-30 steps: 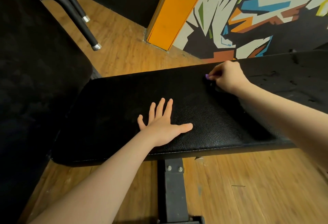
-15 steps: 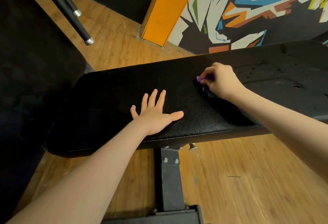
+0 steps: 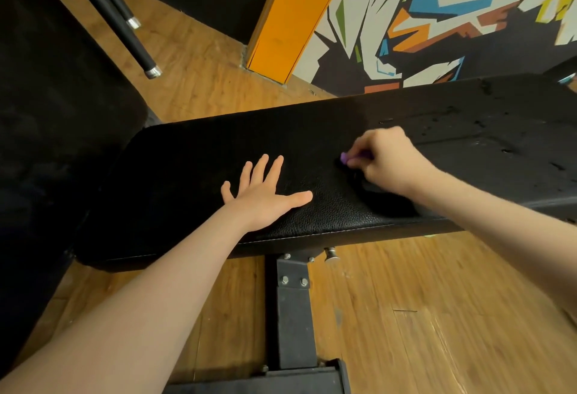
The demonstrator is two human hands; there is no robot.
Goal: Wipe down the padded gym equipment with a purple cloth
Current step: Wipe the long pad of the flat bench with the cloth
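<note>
Presently: left hand (image 3: 263, 195) flat, fingers spread on the padded bench (image 3: 193, 175), likely as a brace; right hand (image 3: 385, 161) bunches the purple cloth (image 3: 344, 158) against the padding mid-bench for rubbing.

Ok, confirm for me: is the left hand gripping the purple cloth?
No, the left hand lies flat on the bench pad; the right hand pinches the purple cloth.

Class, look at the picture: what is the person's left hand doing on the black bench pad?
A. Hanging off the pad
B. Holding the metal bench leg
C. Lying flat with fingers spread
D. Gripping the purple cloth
C: the left hand lies flat on the bench pad, fingers spread, holding nothing.
</note>
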